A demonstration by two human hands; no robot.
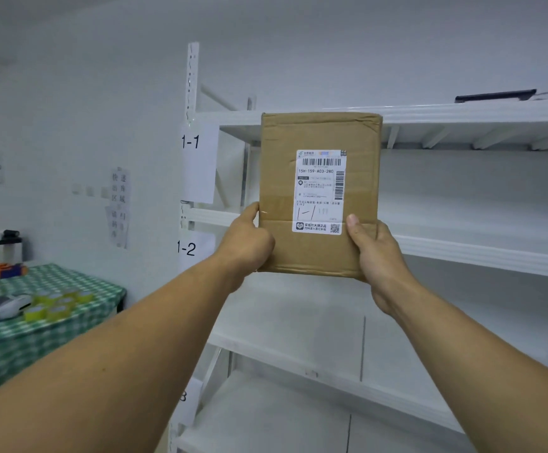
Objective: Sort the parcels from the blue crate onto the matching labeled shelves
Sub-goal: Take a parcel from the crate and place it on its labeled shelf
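Both forearms bare, extended forward and up, converging toward centre. The left hand (252,238) grips the lower left edge of the parcel (279,178), thumb along that edge. The right hand (374,253) grips the lower right corner, thumb flat on the front face. Other fingers hidden behind.

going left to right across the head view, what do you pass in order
yellow tape rolls → paper wall notice → 1-1 shelf label → left hand → cardboard parcel → right hand → black flat object, high up on the right
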